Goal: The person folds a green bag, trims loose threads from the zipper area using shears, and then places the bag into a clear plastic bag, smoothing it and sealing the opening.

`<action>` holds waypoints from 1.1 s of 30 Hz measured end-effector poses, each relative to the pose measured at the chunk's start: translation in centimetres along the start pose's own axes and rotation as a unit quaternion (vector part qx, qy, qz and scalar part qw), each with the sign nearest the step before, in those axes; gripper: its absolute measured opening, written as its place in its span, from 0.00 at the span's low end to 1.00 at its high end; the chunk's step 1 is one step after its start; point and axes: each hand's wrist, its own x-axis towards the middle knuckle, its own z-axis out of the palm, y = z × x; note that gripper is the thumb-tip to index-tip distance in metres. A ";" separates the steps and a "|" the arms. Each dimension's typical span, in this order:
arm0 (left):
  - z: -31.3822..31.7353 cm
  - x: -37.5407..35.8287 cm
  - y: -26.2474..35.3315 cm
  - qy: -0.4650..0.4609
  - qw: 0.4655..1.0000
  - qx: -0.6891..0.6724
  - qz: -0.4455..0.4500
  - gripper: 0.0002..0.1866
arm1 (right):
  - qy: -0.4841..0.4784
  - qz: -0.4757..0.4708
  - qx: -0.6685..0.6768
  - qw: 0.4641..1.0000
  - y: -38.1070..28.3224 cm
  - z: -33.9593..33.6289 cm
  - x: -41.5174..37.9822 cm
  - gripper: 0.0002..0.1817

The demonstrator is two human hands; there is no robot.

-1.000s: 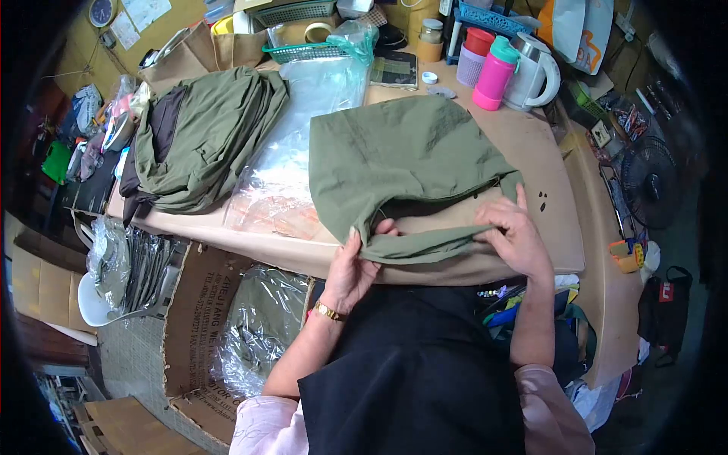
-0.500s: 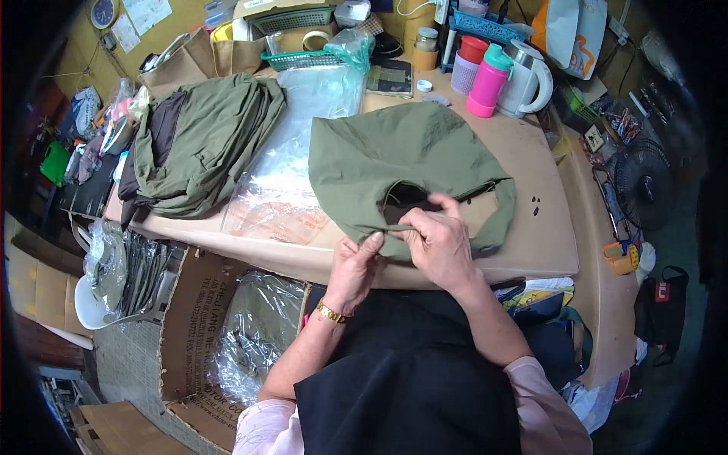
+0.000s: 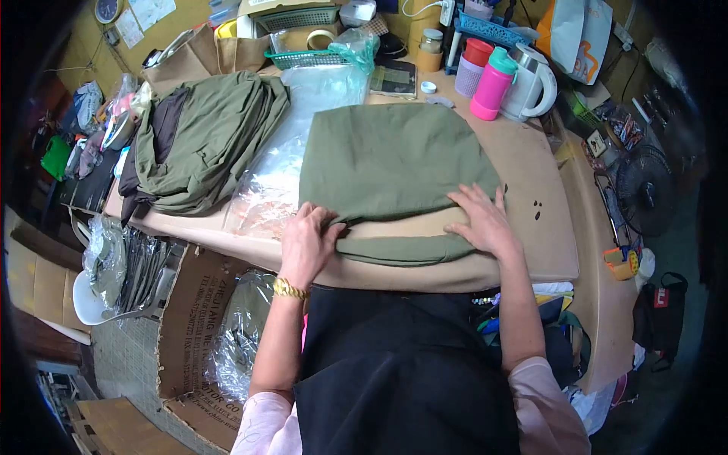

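An olive-green sewn fabric piece [image 3: 394,159] lies spread on the brown-covered table in front of me. Its front edge curves, and a long folded band [image 3: 409,250] of the same cloth runs below it, with a strip of table showing in between. At the left corner, where band and body meet, my left hand [image 3: 303,239] has its fingers curled on the cloth. My right hand [image 3: 485,224] rests palm down with fingers spread at the right corner, touching the fabric and the band's end.
To the left lies a pile of olive-green fabric [image 3: 208,144] beside clear plastic sheets [image 3: 318,98]. Behind are a pink bottle [image 3: 493,87], a kettle [image 3: 529,83] and a green basket [image 3: 303,58]. An open cardboard box [image 3: 189,326] with plastic-wrapped contents stands below the table edge.
The piece has been flattened, and its dark opening no longer shows. My hands have moved apart, left hand to the left corner, right hand rightward with its fingers now spread.
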 end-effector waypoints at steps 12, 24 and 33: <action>1.9 -1.3 -0.7 -0.115 0.898 -0.379 -0.190 0.19 | 0.130 -0.143 0.364 0.911 -8.9 -0.5 -1.5 0.05; 2.0 -2.9 0.8 -0.124 0.727 -0.625 -0.256 0.13 | 0.168 -0.148 0.442 0.869 -14.2 3.3 0.3 0.10; 2.3 -3.1 2.5 -0.142 0.585 -0.725 -0.335 0.08 | 0.131 -0.080 0.616 0.773 -13.6 3.8 0.3 0.10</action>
